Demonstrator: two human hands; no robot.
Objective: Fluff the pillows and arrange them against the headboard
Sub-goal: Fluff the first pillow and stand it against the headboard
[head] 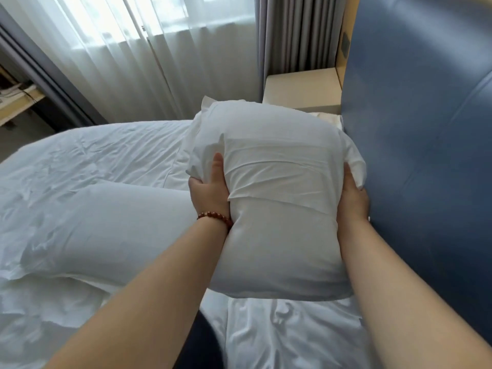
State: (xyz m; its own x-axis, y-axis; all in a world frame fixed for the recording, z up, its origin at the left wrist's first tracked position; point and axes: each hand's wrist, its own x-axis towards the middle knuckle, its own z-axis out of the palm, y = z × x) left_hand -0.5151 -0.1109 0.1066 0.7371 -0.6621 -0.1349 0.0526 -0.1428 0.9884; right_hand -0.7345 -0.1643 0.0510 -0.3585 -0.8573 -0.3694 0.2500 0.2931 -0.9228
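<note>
Just beside the headboard (426,155), the pillow (279,182) is standing on end, low over the bed (80,155); whether its lower end is touching the sheet, cannot tell. Left grip (210,190) is closing on its left edge, thumb lying on the front face, fingers digging into the side. Right grip (354,198) is clasping the opposite edge, fingers hidden behind. Both are squeezing inward, probably to push the filling out and plump it. The second pillow (106,230) is lying flat on the bed to the left, apparently awaiting its turn. A beaded bracelet (215,218) is circling the left wrist. No brand, label or writing is showing.
</note>
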